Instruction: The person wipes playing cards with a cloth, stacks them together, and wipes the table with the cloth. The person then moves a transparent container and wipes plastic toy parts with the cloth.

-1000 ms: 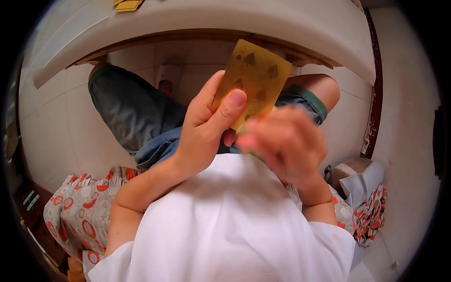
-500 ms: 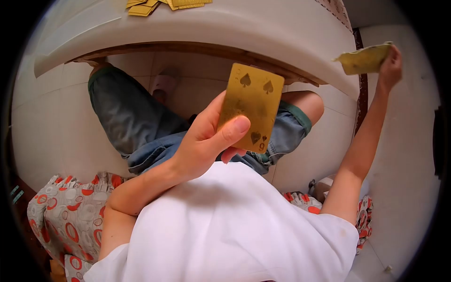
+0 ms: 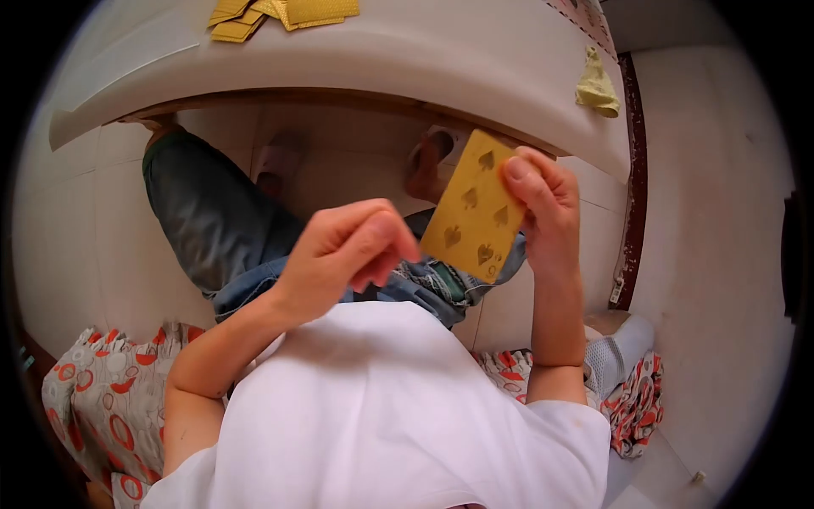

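A gold playing card with dark spades is tilted in front of me, above my lap. My right hand pinches its upper right edge between thumb and fingers. Just left of the card is my left hand, its fingers curled together with nothing visible in them. A crumpled yellow-green cloth lies on the right end of the white table. More gold cards lie in an overlapping spread at the table's far left.
The table's wooden lower edge crosses above my knees. Patterned red and grey fabric covers the seat on both sides of me. A mesh-sided grey item sits at the right. Slippered feet show under the table.
The gold card has passed from my left hand to my right. The cloth, earlier in my right hand, now lies on the table, and my right hand has come back to the middle.
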The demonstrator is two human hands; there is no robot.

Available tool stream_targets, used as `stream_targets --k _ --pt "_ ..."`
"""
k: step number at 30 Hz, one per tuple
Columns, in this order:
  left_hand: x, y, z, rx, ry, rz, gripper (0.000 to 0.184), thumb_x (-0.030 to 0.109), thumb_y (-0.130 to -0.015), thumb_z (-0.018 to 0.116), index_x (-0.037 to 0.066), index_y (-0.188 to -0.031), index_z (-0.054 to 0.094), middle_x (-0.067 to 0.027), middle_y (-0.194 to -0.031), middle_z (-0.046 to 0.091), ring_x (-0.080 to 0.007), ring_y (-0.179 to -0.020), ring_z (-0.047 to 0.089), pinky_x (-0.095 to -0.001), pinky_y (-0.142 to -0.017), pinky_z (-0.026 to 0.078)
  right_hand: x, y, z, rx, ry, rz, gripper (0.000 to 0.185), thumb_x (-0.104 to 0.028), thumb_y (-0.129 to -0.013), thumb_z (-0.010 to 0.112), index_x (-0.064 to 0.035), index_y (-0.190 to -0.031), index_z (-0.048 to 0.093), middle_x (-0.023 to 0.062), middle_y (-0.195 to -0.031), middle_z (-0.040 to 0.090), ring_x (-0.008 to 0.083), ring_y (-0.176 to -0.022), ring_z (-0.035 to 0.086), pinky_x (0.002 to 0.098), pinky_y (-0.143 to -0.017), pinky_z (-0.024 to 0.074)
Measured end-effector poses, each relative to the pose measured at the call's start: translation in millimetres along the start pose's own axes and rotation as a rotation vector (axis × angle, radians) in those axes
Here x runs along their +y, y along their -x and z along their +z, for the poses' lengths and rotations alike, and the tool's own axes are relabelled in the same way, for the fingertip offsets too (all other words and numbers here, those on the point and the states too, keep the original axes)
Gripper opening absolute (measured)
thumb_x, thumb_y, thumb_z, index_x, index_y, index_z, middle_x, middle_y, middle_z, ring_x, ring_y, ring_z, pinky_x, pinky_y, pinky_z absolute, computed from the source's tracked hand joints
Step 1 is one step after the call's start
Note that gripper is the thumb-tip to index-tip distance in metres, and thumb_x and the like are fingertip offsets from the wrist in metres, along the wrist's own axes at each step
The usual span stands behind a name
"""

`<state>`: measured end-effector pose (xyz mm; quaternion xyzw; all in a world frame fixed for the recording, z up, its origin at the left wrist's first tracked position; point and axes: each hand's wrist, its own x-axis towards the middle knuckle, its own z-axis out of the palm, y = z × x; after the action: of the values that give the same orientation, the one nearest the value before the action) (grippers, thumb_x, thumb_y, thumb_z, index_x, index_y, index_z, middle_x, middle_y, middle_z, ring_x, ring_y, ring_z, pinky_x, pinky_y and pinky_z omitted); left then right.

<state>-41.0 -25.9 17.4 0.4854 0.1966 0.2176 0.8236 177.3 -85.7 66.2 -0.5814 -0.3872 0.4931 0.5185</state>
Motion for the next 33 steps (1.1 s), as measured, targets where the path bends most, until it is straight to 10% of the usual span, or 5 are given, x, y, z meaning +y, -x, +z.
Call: stream_targets --k 10,15,18,23,33 --pt "2 -13 0 -0.055 -0.034 -0.017 0.062 0.058 -0.096 0.036 0.003 -0.099 0.064 0.0008 -0.070 0.055 -0.0048 -0.055 0.041 -0.0188 -0.051 0.034 17 7 5 -0.141 -0.052 0.069 0.031 -0.025 -0.098 0.046 -0.0031 -0.078 0.056 -0.0046 -0.065 0.050 -0.0001 -0.056 0.040 0.0173 -0.048 0.0288" --pt "1 -14 15 -0.057 0.380 -0.146 0.065 0.058 -0.096 0.033 0.013 -0.142 0.033 -0.0064 -0.125 0.049 -0.0145 -0.115 0.047 -0.0319 -0.096 0.038 21 10 16 -0.077 -0.048 0.055 0.029 -0.027 -0.096 0.053 -0.0040 -0.080 0.058 -0.0034 -0.064 0.050 0.0005 -0.057 0.042 0.0188 -0.048 0.0306" --pt "-3 -15 29 -0.036 0.679 -0.156 0.060 0.055 -0.099 0.024 0.023 -0.149 0.018 -0.0037 -0.139 0.040 -0.0179 -0.128 0.042 -0.0423 -0.104 0.038 19 2 33 0.105 0.799 -0.432 0.026 -0.026 -0.092 0.061 -0.0018 -0.081 0.058 -0.0007 -0.066 0.052 0.0076 -0.052 0.044 0.0209 -0.048 0.0352" --pt "-14 -23 25 0.006 0.835 -0.071 0.048 0.039 -0.102 0.028 0.026 -0.148 0.023 -0.0044 -0.137 0.040 -0.0215 -0.123 0.044 -0.0429 -0.102 0.040 32 -11 33 0.414 1.084 -0.815 0.040 -0.033 -0.086 0.065 -0.0066 -0.115 0.055 0.0080 -0.115 0.055 0.0221 -0.111 0.048 0.0350 -0.090 0.0420" --pt "-31 -41 18 -0.296 1.063 -0.052 0.066 0.055 -0.095 0.039 0.015 -0.145 0.024 -0.0064 -0.147 0.033 -0.0229 -0.131 0.040 -0.0394 -0.108 0.035 42 -31 89 0.133 1.325 -0.903 0.078 -0.073 -0.086 0.013 -0.0240 -0.126 0.059 0.0102 -0.130 0.051 0.0310 -0.125 0.043 0.0531 -0.109 0.0156"
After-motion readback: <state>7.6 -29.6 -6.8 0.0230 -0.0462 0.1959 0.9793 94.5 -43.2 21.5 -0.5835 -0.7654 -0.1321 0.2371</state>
